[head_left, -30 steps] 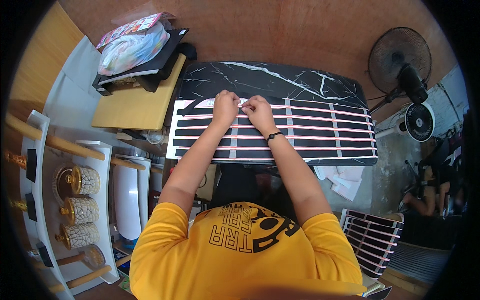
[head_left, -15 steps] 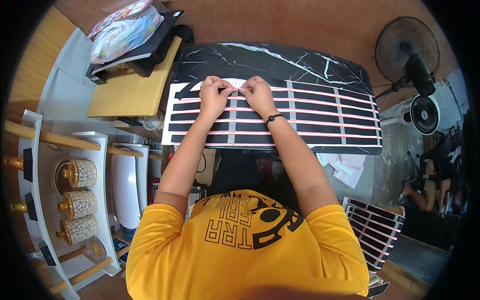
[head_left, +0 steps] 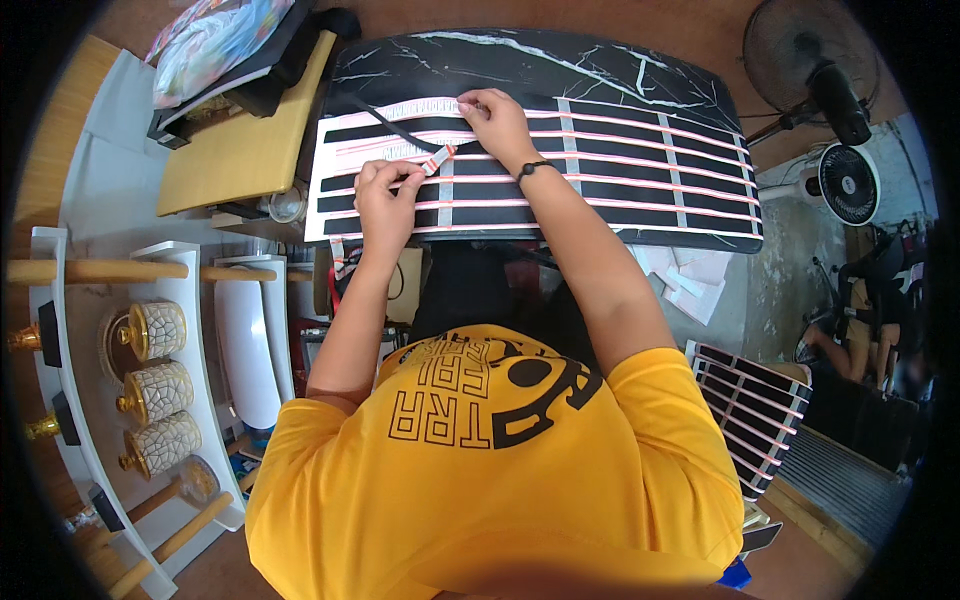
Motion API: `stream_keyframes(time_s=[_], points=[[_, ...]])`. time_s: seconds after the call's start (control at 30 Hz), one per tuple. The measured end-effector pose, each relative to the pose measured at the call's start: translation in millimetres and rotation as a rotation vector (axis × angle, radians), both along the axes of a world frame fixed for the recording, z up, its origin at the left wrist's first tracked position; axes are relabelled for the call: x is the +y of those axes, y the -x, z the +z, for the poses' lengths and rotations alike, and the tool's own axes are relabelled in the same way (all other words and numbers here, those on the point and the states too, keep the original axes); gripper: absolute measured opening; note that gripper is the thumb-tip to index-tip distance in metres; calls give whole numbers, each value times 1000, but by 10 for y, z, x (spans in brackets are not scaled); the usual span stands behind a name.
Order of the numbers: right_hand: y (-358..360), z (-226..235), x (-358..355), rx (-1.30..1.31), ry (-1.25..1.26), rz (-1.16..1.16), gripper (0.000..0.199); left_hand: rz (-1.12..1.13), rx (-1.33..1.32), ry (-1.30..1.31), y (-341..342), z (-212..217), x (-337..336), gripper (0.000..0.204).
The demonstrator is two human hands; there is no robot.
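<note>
A black panel [head_left: 620, 165] crossed by pink-and-white strips and grey tape bands lies on the table. My left hand [head_left: 385, 208] is over its left part, thumb and forefinger pinched at the end of a short white strip with orange marks [head_left: 438, 160]. A loose black ribbon [head_left: 395, 130] runs slantwise from the panel's upper left to that strip. At the panel's far edge, my right hand [head_left: 497, 125] has its fingers curled together on the top pink-edged strip [head_left: 425, 106]; its fingertips partly hide what they grip. A dark bracelet is on my right wrist.
The black marbled tabletop [head_left: 560, 70] extends beyond the panel. A yellow-topped stand [head_left: 245, 150] with a plastic bag [head_left: 215, 60] is at left, above a shelf with gold-lidded jars [head_left: 160, 390]. Fans [head_left: 850, 187] stand at right; another striped panel [head_left: 745, 415] leans at lower right.
My hands have parted from one pinch point. The left came nearer with the orange-marked strip end, while the right stays at the top strip. The view has tilted, so the scene sits higher.
</note>
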State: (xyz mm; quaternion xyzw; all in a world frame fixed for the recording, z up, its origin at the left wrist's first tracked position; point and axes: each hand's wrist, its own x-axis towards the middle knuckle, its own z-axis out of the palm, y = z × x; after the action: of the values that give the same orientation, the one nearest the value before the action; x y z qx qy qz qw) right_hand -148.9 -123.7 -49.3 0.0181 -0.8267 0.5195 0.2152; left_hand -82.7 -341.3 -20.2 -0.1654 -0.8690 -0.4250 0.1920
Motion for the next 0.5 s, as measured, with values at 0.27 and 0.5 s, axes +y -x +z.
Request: stream_keyframes(time_s=[0.27, 0.5], points=[[-252, 5, 52, 114, -449, 157, 17, -19, -130, -167, 15, -25, 37, 7], [-122, -113, -18, 24, -508, 0, 16, -53, -95, -211, -430, 230, -36, 6]])
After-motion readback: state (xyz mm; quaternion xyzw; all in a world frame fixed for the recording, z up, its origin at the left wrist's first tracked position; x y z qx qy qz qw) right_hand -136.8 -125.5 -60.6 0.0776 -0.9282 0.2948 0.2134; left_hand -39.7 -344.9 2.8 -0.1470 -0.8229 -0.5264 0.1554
